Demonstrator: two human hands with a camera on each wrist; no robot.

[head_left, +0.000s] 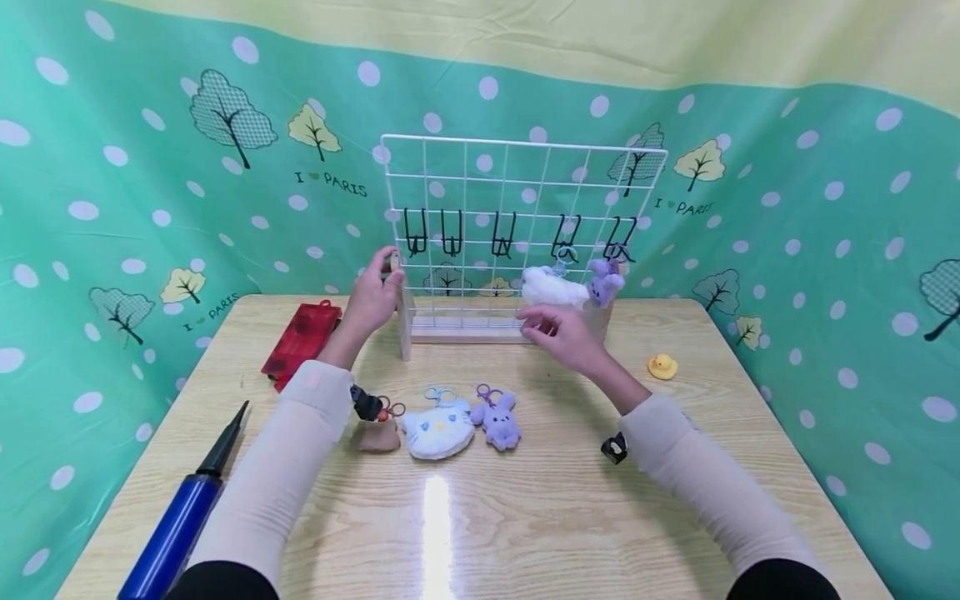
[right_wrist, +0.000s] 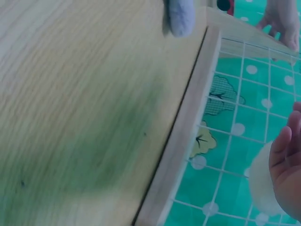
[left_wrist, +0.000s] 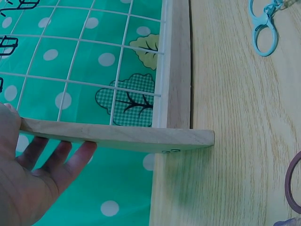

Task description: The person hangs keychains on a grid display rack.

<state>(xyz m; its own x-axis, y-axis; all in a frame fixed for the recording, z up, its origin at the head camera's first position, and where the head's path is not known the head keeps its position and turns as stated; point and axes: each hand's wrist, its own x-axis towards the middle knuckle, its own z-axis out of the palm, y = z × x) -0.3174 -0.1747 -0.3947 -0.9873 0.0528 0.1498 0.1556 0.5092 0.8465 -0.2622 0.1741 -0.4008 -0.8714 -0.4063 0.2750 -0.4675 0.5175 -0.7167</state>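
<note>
At the left end of the white wire grid rack [head_left: 486, 181], my left hand [head_left: 375, 292] grips the upright wooden side board [left_wrist: 122, 135]. Its fingers reach along the board's outer face in the left wrist view. My right hand [head_left: 562, 333] is just below a white plush keychain [head_left: 551, 287] that hangs from a black hook [head_left: 566, 236]. The fingers of that hand are loosely bent, and I see nothing held in them. Beside it, a purple plush keychain [head_left: 603, 285] hangs on the rightmost hook [head_left: 618, 240]. Three more black hooks on the left carry nothing.
On the table before the rack lie a brown keychain [head_left: 379, 437], a white cat-face plush [head_left: 439, 432] and a purple plush [head_left: 499, 422]. A red pouch [head_left: 303, 337] and a blue pump [head_left: 180, 517] are at left, a yellow duck [head_left: 663, 367] at right.
</note>
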